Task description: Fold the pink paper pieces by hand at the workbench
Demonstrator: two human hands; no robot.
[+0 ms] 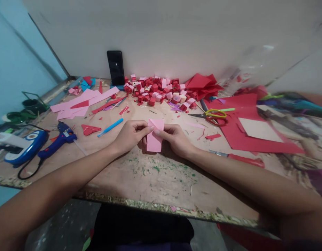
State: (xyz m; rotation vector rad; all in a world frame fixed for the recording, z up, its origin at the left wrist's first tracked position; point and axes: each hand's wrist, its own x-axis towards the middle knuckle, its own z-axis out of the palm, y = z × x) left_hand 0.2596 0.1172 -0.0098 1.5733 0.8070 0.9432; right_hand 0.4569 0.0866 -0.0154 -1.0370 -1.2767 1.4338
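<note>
A small strip of pink paper (155, 142) is held upright above the middle of the table, its top part showing creases. My left hand (134, 134) pinches its left edge between thumb and fingers. From the other side, my right hand (176, 137) grips the paper, the thumb pressed on its face near the upper right. The fingers behind the paper are partly hidden. Beyond my hands lies a heap of small red and pink folded paper boxes (157, 90). A blue pen (110, 127) rests left of my left hand.
Scissors (210, 116) and a red-handled knife (245, 159) lie to the right, near red paper sheets (244, 104). A blue glue gun (57, 141) is at left, by pink paper strips (79, 104). A phone (116, 68) stands against the wall.
</note>
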